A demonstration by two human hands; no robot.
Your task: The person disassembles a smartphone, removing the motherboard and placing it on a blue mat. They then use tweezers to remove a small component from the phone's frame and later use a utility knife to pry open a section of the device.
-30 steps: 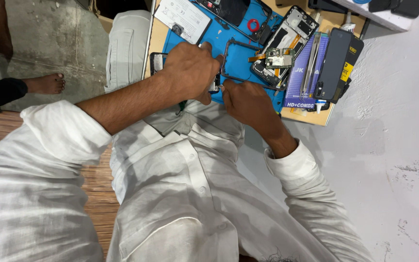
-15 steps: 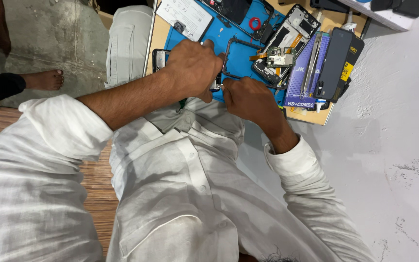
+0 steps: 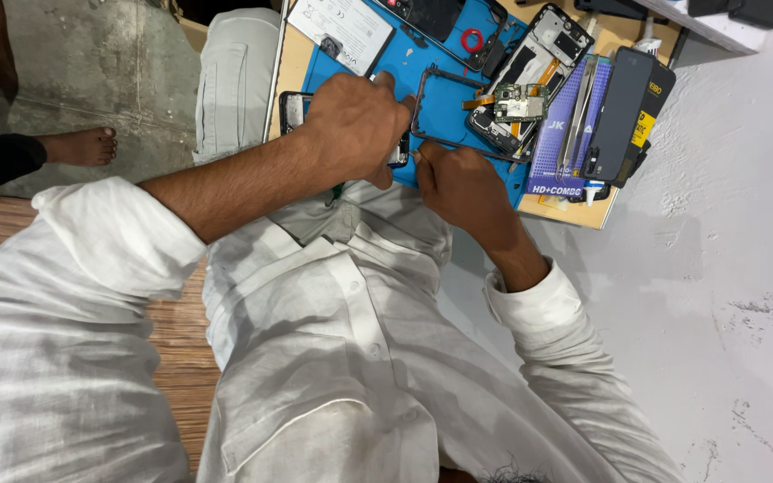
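A dark phone (image 3: pixel 295 109) is pinned on the blue repair mat (image 3: pixel 440 67) under the closed left hand (image 3: pixel 357 125), the right hand (image 3: pixel 458 183) pinched at its edge; disassembly is judged partway, opened phone body (image 3: pixel 530 80) and frame (image 3: pixel 449 112) already laid aside.

I am at a phone-repair workbench, most likely in a small repair shop. My wooden table (image 3: pixel 290 55) carries a blue rubber work mat (image 3: pixel 445 63) strewn with a black plastic phone frame (image 3: pixel 445 112), an opened phone body with bare green circuit boards (image 3: pixel 530 76), metal tweezers (image 3: pixel 581 107) and a dark glass phone screen (image 3: pixel 617 112). The floor is bare grey concrete (image 3: pixel 109 72).
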